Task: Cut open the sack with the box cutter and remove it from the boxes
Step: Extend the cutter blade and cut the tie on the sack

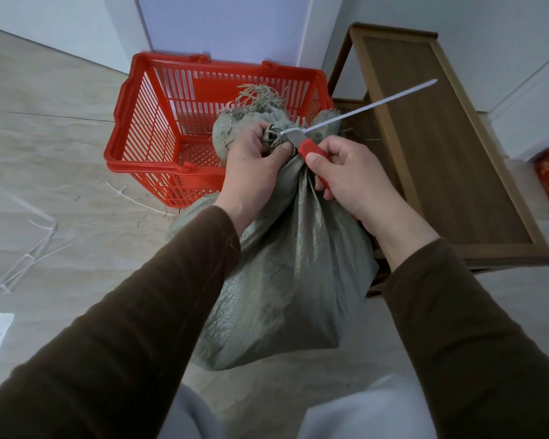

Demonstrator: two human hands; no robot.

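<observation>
A: Head view first. What sits in the middle?

B: A grey-green woven plastic sack [286, 274], bulging, standing on the pale floor [61, 153], its neck gathered at about 12 o'clock from its body. A long white plastic zip tie [362, 106] cinches the neck, its tail sticking out toward 2 o'clock.

A: And the hands?

B: The left hand [251, 166] is clenched around the bunched neck just below the frayed top. The right hand [346, 179] grips the red-handled box cutter [308, 147]; its short metal blade touches the tie at the neck.

A: Any boxes showing?

B: None can be seen; the sack covers whatever it holds.

A: Surroundings?

B: A red slatted plastic shopping basket [159, 122] stands at 11 o'clock of the sack, touching its frayed top. A brown wooden table [441, 153] is at 2 o'clock. Loose white zip ties [38, 248] lie on the floor at 9 o'clock. Both sleeves are dark brown.
</observation>
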